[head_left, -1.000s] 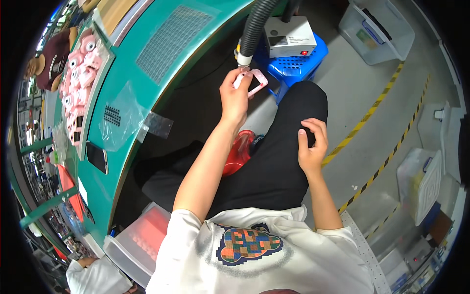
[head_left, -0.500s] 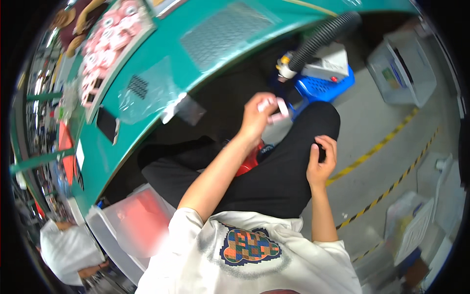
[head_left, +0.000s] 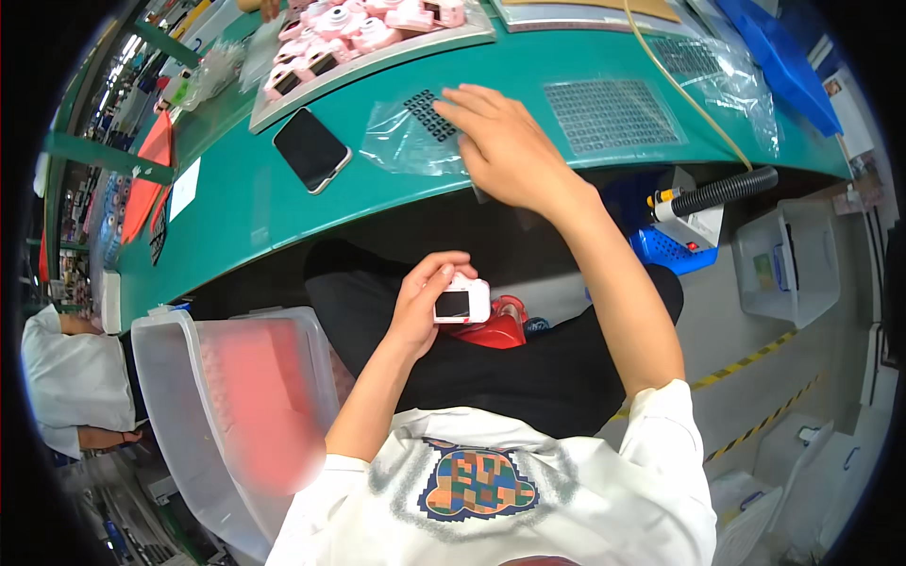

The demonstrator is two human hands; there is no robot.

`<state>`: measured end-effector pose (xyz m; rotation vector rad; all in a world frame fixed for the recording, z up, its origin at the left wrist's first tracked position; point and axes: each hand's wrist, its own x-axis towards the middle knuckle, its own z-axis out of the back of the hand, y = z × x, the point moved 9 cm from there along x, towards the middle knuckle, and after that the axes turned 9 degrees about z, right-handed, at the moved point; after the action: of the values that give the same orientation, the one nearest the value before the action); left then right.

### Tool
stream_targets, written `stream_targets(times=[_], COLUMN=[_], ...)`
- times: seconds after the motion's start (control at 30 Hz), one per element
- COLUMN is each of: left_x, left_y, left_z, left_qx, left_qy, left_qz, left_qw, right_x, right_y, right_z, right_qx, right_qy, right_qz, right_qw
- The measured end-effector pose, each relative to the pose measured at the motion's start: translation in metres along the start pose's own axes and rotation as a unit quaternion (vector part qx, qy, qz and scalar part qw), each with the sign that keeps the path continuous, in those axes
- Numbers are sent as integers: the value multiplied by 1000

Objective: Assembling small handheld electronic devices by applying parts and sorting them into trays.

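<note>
Above my lap, my left hand [head_left: 416, 300] is closed round a small pale pink toy camera [head_left: 461, 303], whose dark rectangular screen faces up. My right hand [head_left: 505, 146] stretches over the bench with its fingers extended. Its fingertips are at the edge of a sheet of small black pieces [head_left: 429, 115], which lies on a clear plastic bag [head_left: 387, 141]; whether they touch it I cannot tell. To the right of that hand lies a larger clear sheet with rows of small dark-outlined pieces [head_left: 613, 115].
A phone [head_left: 311, 151] lies on the green bench [head_left: 236, 203], below a tray of pink toy cameras [head_left: 368, 66]. A black hose [head_left: 727, 191] hangs by a blue basket [head_left: 675, 253] at right. A translucent bin [head_left: 175, 377] stands at my left. Another person [head_left: 80, 368] is beyond it.
The view has turned towards the bench. My right hand has gone from beside my thigh to the sheet of black pieces. My left hand, still holding the toy camera, has drawn back over my lap.
</note>
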<state>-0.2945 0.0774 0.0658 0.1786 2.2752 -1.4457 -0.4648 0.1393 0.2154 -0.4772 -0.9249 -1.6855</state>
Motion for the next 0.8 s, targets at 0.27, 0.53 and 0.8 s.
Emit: stream_targets(times=[0.27,0.53,0.8], left_x=[21,29,20], left_y=[-52,-53,-57], left_z=[-2,1,-1], left_qx=[-68,-89,-105], left_qy=[14,0,-21], left_qz=[-42,-45,-67], left_qw=[997,995,992], right_x=[7,3,0], right_y=[13,30,41], right_z=[-33,-29,-29], right_qx=[30,37,44], right_qy=[192,211,185], right_qz=[-16,9,39], right_qw=[981,977,981])
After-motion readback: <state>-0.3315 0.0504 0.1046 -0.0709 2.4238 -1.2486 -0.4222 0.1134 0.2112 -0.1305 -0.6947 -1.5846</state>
